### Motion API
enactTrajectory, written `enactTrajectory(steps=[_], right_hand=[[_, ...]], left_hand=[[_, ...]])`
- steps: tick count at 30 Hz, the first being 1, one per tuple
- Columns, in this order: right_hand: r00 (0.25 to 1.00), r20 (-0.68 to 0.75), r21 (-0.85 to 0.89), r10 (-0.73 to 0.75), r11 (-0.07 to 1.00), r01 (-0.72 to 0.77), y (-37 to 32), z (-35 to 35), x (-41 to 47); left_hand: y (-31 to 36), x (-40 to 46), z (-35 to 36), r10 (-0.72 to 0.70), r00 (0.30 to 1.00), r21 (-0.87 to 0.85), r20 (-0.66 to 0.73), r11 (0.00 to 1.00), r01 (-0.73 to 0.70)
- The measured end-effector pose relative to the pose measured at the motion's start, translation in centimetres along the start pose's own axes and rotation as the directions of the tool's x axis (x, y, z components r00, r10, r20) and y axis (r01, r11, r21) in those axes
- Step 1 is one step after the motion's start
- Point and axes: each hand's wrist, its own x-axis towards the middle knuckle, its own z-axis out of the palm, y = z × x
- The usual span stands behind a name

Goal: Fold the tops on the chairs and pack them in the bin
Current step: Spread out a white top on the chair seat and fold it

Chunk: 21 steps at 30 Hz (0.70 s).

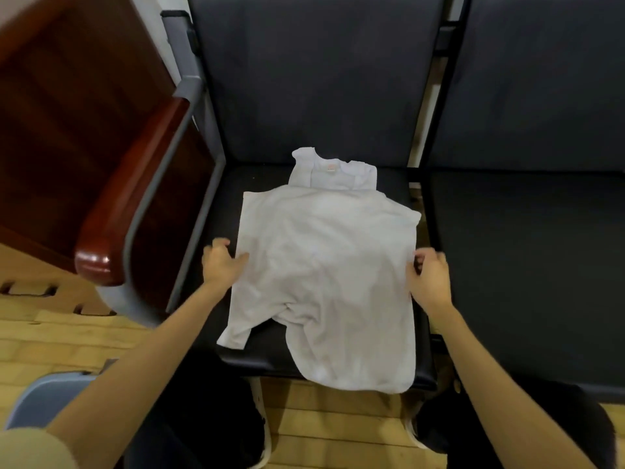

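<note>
White top (324, 265) lies spread on the middle chair seat (395, 184), collar toward the backrest, hem hanging over the front edge. Lower left part is bunched, one flap sticking out. A second, smaller white garment (333, 174) sits under its collar end, looks already folded, can't confirm.

Left hand (221, 264) pinches the top's left edge, fingers curled on the cloth. Right hand (429, 277) does the same on the right edge.

Step, my read: start of the fold, both sides gripped at mid-body. Next move probably calls for smoothing the bunch, then bringing the sides in evenly, keeping the hem from sliding off the seat.

Containers: blue-grey rim (50, 394) at bottom left may be the bin; contents out of view. Seat to the right (524, 265) carries nothing visible.
</note>
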Motion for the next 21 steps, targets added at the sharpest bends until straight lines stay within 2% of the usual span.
enactTrajectory(steps=[4, 7, 11, 13, 15, 17, 19, 21], right_hand=[[0.994, 0.007, 0.014, 0.111, 0.994, -0.111, 1.6, 0.9, -6.1], [0.989, -0.02, -0.04, 0.147, 0.988, -0.148, 1.2, 0.9, -9.4], [0.968, 0.016, -0.151, 0.25, 0.958, -0.245, 0.2, 0.7, -12.0], [0.965, 0.065, -0.146, 0.252, 0.96, -0.241, 0.0, 0.6, -12.5], [0.971, 0.112, 0.063, 0.209, 0.974, -0.217, -0.2, 0.4, -12.7], [0.981, 0.11, 0.314, 0.158, 0.931, -0.185, -0.6, -0.6, -13.0], [0.991, 0.068, 0.399, 0.118, 0.907, -0.135, -1.0, -2.0, -13.3], [0.993, 0.05, 0.38, 0.106, 0.917, -0.118, -1.0, -3.0, -13.1]], left_hand=[[-2.7, -5.4, -0.5, -0.037, 0.998, -0.012, 0.043, 0.999, 0.037], [-3.3, -8.4, -0.9, -0.04, 0.995, -0.01, 0.094, 0.999, 0.041], [-3.6, -11.7, -1.3, 0.049, 0.99, -0.086, 0.13, 0.996, -0.038], [-3.6, -12.8, -1.4, 0.12, 0.985, -0.138, 0.127, 0.985, -0.102], [-3.3, -13.5, -1.8, 0.182, 0.979, -0.213, 0.091, 0.964, -0.16], [-2.6, -13.8, -2.5, 0.24, 0.97, -0.27, 0.036, 0.937, -0.222], [-1.8, -13.6, -3.5, 0.284, 0.959, -0.293, -0.009, 0.916, -0.274], [-1.0, -13.2, -4.8, 0.307, 0.952, -0.301, -0.019, 0.906, -0.298]])
